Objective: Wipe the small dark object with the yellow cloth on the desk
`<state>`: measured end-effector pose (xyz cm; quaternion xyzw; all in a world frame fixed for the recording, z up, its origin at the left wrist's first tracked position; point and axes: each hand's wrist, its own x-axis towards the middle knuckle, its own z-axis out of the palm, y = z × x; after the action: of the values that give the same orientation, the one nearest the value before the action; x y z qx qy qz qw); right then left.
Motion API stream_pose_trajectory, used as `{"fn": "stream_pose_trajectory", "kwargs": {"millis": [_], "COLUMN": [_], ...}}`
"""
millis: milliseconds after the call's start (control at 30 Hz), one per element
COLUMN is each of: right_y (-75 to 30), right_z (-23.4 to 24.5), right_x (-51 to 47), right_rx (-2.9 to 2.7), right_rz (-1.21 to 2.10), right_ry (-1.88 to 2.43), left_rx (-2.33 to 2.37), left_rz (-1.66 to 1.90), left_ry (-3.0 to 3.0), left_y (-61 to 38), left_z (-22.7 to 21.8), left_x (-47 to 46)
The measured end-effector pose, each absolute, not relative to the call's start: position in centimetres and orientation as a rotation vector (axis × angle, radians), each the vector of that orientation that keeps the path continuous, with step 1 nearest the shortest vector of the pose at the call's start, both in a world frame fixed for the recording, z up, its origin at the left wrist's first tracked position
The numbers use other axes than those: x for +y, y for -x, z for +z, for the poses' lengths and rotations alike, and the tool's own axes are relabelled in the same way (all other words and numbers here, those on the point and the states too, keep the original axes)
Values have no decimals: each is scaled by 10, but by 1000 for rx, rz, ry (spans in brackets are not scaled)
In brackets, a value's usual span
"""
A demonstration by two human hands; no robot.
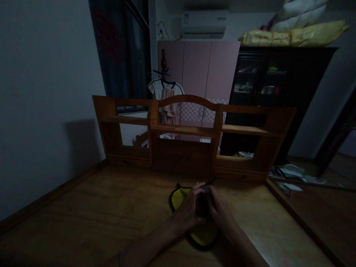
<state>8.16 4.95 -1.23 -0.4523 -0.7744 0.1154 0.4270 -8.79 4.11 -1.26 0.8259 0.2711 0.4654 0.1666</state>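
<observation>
My left hand (187, 210) is curled around the left side of a dark, rounded object (202, 205). From the other side my right hand (221, 210) grips the same object, its fingers closed near the top. The room is dim, so what kind of object it is does not show. Underneath lies a yellow item with black edging (203, 235), flat on the wooden surface (122, 214); it looks like an opened pouch or a piece of cloth. My hands and forearms hide part of it.
A wooden shelf unit (183, 129) runs along the far edge of the surface. A raised wooden rail (299, 218) borders the right side, and a wall (41, 100) rises on the left. Beyond stand a pink wardrobe (197, 65) and a black cabinet (299, 73).
</observation>
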Motion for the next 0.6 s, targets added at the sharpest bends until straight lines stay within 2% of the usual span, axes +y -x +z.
{"fn": "stream_pose_trajectory", "kwargs": {"millis": [200, 600], "right_y": [-80, -80], "right_z": [-6, -10], "right_x": [47, 49], "right_rx": [-1958, -1923], "right_rz": [354, 396], "right_ry": [1128, 1139], "left_rx": [774, 919], "left_rz": [1323, 1226], "left_ry": [-2378, -2333], "left_y": [89, 87], "left_z": [-19, -3], "left_x": [46, 36]}}
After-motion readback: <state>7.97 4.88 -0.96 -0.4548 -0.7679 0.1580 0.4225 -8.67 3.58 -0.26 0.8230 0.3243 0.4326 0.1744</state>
